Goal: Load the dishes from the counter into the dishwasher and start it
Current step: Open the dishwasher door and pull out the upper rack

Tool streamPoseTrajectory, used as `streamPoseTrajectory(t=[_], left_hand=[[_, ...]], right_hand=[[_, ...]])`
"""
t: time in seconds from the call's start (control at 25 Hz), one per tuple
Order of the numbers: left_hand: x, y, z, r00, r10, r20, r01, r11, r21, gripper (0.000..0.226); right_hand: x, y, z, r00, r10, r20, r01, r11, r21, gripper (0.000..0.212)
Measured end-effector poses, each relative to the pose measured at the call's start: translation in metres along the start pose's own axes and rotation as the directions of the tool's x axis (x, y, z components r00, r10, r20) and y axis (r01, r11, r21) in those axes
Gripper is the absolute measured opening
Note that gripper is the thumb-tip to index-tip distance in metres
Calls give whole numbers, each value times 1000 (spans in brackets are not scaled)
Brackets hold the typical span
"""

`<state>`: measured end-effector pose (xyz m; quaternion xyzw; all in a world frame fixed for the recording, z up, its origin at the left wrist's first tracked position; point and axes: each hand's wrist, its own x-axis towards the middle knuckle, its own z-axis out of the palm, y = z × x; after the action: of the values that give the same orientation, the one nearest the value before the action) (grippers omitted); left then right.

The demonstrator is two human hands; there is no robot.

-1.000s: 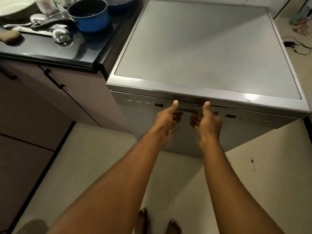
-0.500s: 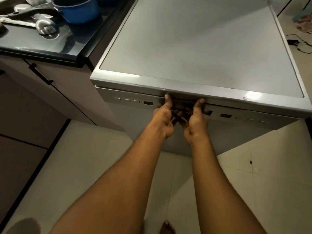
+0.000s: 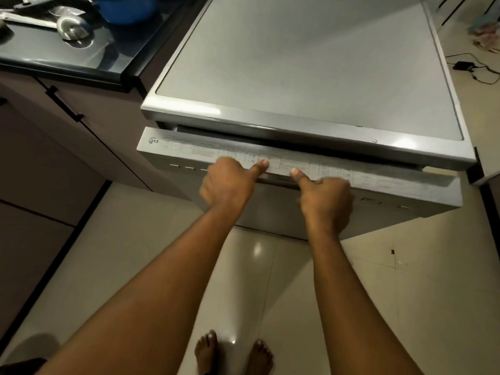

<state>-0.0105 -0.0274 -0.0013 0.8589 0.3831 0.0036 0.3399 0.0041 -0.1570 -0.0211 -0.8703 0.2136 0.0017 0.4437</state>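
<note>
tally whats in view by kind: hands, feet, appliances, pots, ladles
hands: 2, left hand, right hand
feet: 2, left foot, right foot
dishwasher: 1
pot: 1
ladle: 1 plainly seen; utensils beside it too cropped to count
total: 7

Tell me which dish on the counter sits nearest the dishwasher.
The blue pot, the only coloured piece; the steel ladle and utensils lie farther from the dishwasher.

A single wide head-worn camera looks steeply down from standing height, close over the dishwasher (image 3: 308,66), counter (image 3: 54,59) at left, floor (image 3: 405,293) below
</note>
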Motion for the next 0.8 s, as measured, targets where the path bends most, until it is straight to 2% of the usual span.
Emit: streamPoseTrajectory(t=[0.04, 0.08, 0.12, 0.2, 0.28, 0.4, 0.52, 0.68, 0.8], left_hand=[[-3, 0, -9, 987, 153, -50, -142, 974, 177, 54], [-4, -2, -14, 959, 278, -54, -255, 930, 264, 53], [-5, -4, -16, 933, 360, -26, -335, 892, 303, 59], [-8, -13, -15, 908, 413, 66, -413, 860, 299, 67], [-15, -25, -13, 903, 406, 140, -430, 860, 275, 59], [-25, -43, -15, 894, 413, 175, -446, 860, 248, 50], [-39, -65, -25, 871, 445, 209, -490, 820, 295, 35], [-68, -90, -27, 879, 458, 132, -476, 837, 269, 24], [-88, -102, -27, 882, 454, 128, -467, 803, 371, 18]], right_hand=[[-3, 1, -5, 974, -185, -127, 164, 974, -159, 32], [-5, 0, -11, 923, -339, -183, 294, 927, -233, 23], [-3, 4, -14, 878, -443, -182, 389, 881, -268, 25], [3, 12, -18, 847, -529, -57, 496, 824, -272, 30], [0, 21, -21, 854, -519, 45, 511, 817, -269, 19], [-19, 26, -26, 892, -447, 61, 447, 859, -250, 11], [-47, 34, -33, 931, -361, 58, 364, 895, -257, 15], [-80, 54, -37, 937, -344, 66, 348, 891, -293, 22], [-98, 69, -37, 952, -296, 73, 303, 893, -334, 23]])
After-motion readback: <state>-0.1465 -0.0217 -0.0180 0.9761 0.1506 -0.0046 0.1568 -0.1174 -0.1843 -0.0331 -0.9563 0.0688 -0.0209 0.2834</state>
